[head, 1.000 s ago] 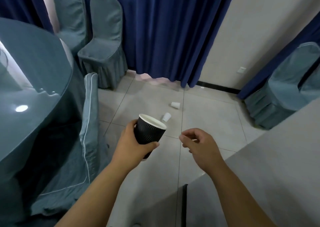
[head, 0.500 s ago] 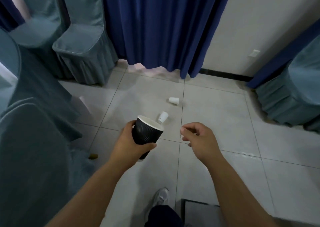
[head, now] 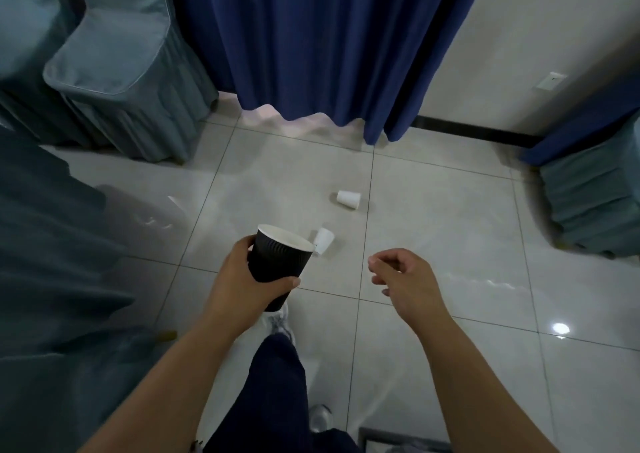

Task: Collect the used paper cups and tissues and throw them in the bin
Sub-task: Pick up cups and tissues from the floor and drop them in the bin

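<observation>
My left hand (head: 242, 279) grips a black ribbed paper cup (head: 277, 262) with a white inside, held upright at mid-frame. Two small white paper cups lie on their sides on the tiled floor: the nearer cup (head: 324, 240) just beyond the black cup's rim, the farther cup (head: 349, 199) a little past it toward the curtain. My right hand (head: 405, 281) hovers to the right of the black cup, its fingers loosely curled and holding nothing. No bin or tissue is in view.
Blue curtains (head: 311, 44) hang ahead. Covered chairs stand at the upper left (head: 114, 72) and at the right edge (head: 595, 189). A draped chair or tablecloth (head: 52, 262) fills the left side. My leg and shoe (head: 277, 366) step over the grey tiles (head: 450, 245).
I have walked forward toward the two white cups, which now lie closer. The round table and the grey surface at right have left view. Both hands keep their poses.
</observation>
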The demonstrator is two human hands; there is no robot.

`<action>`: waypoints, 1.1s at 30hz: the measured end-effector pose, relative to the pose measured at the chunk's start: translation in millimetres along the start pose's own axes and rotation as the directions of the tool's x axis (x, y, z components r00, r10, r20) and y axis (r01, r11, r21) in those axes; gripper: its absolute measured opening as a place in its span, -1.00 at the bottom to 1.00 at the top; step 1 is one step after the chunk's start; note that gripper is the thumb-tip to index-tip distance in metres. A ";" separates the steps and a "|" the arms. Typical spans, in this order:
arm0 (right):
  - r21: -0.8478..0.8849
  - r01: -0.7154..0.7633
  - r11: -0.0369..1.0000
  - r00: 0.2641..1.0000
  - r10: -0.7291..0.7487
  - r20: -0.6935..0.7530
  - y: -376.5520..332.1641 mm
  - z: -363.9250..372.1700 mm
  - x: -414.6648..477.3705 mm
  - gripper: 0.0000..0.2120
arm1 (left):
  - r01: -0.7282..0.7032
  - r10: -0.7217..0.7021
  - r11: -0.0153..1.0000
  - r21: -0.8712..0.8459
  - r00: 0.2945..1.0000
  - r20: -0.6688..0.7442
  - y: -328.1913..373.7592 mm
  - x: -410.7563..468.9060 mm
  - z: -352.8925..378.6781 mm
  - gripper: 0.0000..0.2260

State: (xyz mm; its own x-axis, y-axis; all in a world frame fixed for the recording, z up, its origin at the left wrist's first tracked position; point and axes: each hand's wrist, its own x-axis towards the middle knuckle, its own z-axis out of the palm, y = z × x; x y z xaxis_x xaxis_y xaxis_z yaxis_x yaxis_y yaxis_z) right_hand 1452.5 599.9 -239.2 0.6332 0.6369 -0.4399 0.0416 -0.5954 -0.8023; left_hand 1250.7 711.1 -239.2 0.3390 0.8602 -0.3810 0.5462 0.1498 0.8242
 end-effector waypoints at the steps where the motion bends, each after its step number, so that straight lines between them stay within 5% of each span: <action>1: -0.004 -0.007 1.000 1.000 0.007 -0.002 -3.1 2.3 18.2 -0.92 | -0.003 0.002 1.000 0.008 1.000 0.007 4.4 20.9 2.2 -0.25; 13: -0.039 -0.126 0.991 0.992 0.127 0.029 11.9 57.6 269.5 -0.96 | 0.071 -0.086 0.989 0.128 0.990 0.112 -9.3 271.5 69.8 -0.23; 26: -0.375 -0.166 0.912 0.944 0.256 0.206 253.7 169.2 516.8 -0.82 | 0.167 -0.177 0.977 0.136 0.982 0.060 -220.8 459.7 221.8 -0.27; 33: -0.572 -0.099 0.814 0.913 0.302 0.272 350.0 233.9 611.4 -0.51 | 0.041 -0.076 0.914 0.403 0.995 0.072 -302.7 553.8 263.3 -0.22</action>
State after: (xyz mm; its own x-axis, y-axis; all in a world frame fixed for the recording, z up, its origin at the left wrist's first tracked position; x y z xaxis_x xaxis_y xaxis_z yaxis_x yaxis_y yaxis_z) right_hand 1673.4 895.4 -883.4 0.3805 0.5350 -0.7543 0.4137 -0.8280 -0.3786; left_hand 1474.8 1013.7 -810.0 0.3505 0.8092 -0.4716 0.8217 -0.0241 0.5694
